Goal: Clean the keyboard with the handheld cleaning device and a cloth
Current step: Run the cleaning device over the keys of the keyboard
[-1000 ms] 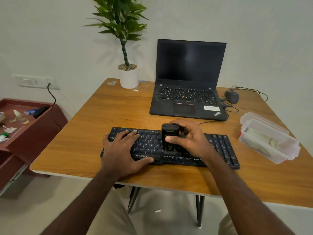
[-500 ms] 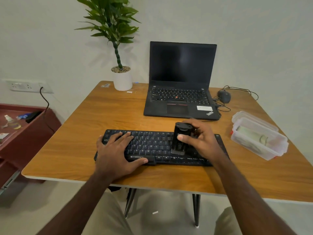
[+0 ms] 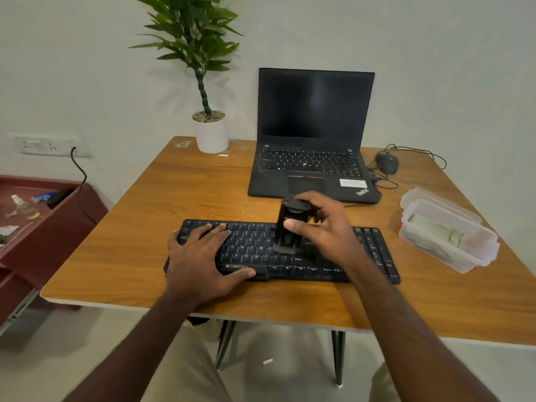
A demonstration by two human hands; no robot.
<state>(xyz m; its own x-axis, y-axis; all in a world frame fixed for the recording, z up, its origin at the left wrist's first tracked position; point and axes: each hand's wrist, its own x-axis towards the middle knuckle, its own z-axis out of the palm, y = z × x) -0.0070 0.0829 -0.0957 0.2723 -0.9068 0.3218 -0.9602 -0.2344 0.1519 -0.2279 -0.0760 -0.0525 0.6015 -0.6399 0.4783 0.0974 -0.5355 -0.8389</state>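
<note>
A black keyboard lies near the front edge of the wooden table. My right hand grips a black handheld cleaning device that stands upright, its lower end on the keys at the middle of the keyboard. My left hand rests flat on the left part of the keyboard, fingers spread over the keys and thumb along its front edge. No cloth is in either hand; something pale and folded lies in the clear container at the right.
An open black laptop stands behind the keyboard. A mouse with a cable lies to its right. A clear plastic container sits at the right edge. A potted plant stands at the back. A red cabinet is left of the table.
The device and my right hand first went right along the keys, then came back a little toward the middle. My left hand has stayed on the keyboard's left part.
</note>
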